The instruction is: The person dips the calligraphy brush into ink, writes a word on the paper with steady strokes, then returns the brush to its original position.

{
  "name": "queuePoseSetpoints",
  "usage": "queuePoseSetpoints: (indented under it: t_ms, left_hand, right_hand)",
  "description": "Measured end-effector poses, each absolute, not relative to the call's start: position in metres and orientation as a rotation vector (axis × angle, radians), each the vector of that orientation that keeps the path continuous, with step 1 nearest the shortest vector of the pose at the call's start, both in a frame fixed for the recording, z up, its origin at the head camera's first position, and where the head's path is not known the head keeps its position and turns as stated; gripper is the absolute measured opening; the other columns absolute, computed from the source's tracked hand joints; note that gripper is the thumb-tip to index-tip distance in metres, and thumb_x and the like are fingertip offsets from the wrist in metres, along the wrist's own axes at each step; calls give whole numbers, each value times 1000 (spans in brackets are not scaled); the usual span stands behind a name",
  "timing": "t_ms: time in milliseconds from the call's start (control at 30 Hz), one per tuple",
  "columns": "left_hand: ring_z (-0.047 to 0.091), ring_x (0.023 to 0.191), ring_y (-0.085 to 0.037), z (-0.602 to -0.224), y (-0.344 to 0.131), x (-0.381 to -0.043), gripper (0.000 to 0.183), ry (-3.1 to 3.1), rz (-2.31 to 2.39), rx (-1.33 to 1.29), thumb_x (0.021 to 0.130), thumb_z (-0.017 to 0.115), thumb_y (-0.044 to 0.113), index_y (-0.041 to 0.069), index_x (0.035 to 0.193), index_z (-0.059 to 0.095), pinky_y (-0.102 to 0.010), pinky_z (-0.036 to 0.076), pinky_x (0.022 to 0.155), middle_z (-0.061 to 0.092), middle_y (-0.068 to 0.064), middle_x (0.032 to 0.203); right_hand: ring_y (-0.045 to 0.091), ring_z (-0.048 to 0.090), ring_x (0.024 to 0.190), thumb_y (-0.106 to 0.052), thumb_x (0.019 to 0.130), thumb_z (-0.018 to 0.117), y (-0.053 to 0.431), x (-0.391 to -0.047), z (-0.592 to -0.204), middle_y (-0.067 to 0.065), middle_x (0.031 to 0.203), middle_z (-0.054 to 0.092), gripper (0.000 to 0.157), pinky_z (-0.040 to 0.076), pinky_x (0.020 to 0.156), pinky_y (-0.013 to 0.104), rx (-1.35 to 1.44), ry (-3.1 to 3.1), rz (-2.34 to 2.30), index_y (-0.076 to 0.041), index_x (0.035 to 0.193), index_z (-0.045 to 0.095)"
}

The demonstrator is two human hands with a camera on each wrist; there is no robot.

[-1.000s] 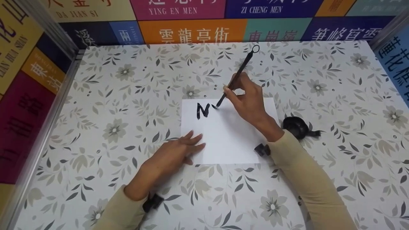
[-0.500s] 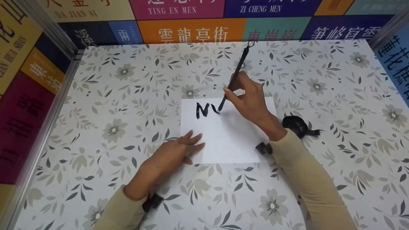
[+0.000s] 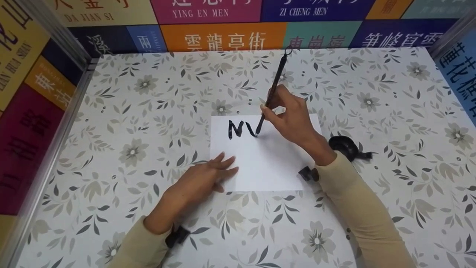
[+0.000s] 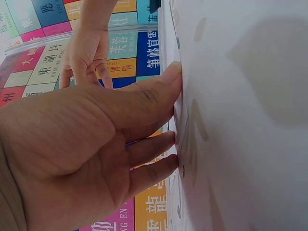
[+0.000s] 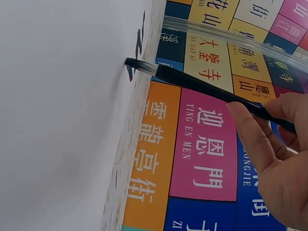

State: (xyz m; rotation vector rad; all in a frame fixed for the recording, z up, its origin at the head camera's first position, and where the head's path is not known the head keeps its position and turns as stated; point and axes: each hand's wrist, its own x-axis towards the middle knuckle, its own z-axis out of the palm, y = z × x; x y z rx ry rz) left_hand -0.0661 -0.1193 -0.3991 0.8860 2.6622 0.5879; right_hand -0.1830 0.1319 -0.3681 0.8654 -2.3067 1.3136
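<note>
My right hand (image 3: 293, 117) pinches a dark writing brush (image 3: 275, 83) between thumb and fingers, its handle leaning up and away. The inked tip of the brush (image 5: 139, 65) touches a white sheet of paper (image 3: 271, 167) at the lower end of a black slanted stroke (image 3: 250, 129). To the left of that stroke stands a black letter N (image 3: 235, 129). My left hand (image 3: 197, 182) rests with spread fingertips on the left edge of the paper; in the left wrist view its thumb (image 4: 159, 84) and fingers press down, holding nothing.
A black ink dish (image 3: 344, 147) with a short handle stands right of the paper, partly behind the right sleeve. A floral cloth (image 3: 134, 111) covers the table. Coloured panels with printed characters (image 3: 227, 35) rise along the back and sides. Each wrist wears a small black camera (image 3: 177, 236).
My right hand has drawn the brush down and slightly right, lengthening the slanted stroke beside the N. The brush handle stands more upright. My left hand has stayed put.
</note>
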Motion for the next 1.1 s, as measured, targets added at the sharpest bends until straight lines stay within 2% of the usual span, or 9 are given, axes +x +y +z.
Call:
queuePoseSetpoints:
  t_ms: [367, 967, 1100]
  left_hand:
    - [23, 141, -23, -400, -119, -65, 58, 2656, 585, 876, 82, 68, 7, 16, 137, 51, -42, 30, 109, 34, 1, 150]
    - [23, 141, -21, -400, -120, -65, 55, 2659, 618, 867, 85, 63, -3, 16, 136, 52, -42, 29, 110, 34, 2, 150]
    - [24, 141, -21, -401, -120, -65, 56, 2664, 607, 877, 84, 66, 2, 16, 136, 52, -41, 30, 109, 34, 2, 150]
  right_hand:
    - [11, 67, 78, -10, 88, 68, 134, -185, -368, 4, 81, 67, 20, 55, 59, 21, 859, -2280, 1285, 0, 97, 53]
    - [12, 67, 83, -9, 90, 67, 134, -189, -370, 6, 87, 66, 20, 56, 64, 21, 849, -2263, 1295, 1, 101, 53]
    - [13, 68, 82, -9, 90, 66, 135, -191, -371, 8, 86, 66, 19, 55, 64, 20, 852, -2242, 1272, 1, 101, 54]
